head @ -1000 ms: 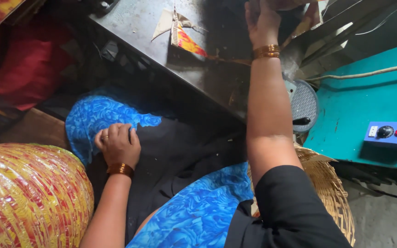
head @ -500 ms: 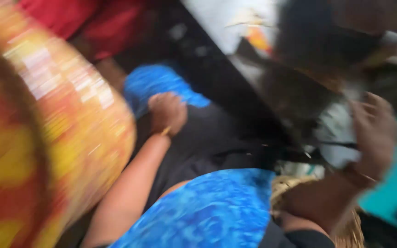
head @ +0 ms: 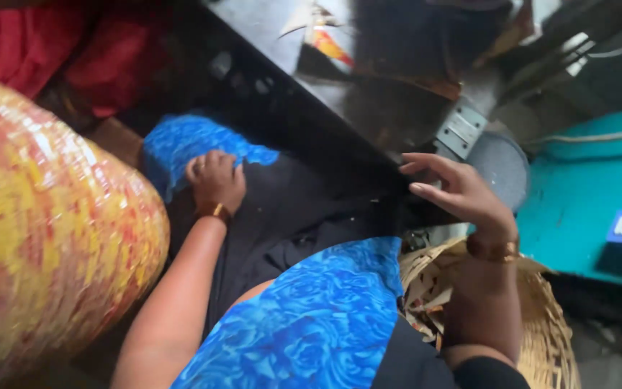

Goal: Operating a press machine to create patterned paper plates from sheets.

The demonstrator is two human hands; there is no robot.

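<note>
A big bag [head: 44,238] of red and yellow pieces fills the left of the view, well left of the dark table [head: 368,86]. Just right of the bag, the left hand [head: 216,181] rests on the lap below the table's near edge, fingers curled shut on blue cloth [head: 188,144] and dark fabric; whether they pinch anything smaller I cannot tell. Nothing in that hand looks like a worked piece.

On the table top, toward its far edge, lie a few scraps [head: 325,36] of printed orange and white paper, untouched by either hand.

Right of the lap, the right hand [head: 462,194] hangs at the table's near right corner, fingers spread and empty, over the gap between table and basket [head: 541,317]. The woven basket sits below that corner and holds cut paper strips [head: 422,288], so some material seems already dropped there. By my reading the work is between pieces: both hands are free of paper, scraps wait on the table, and the bag looks full.
</note>
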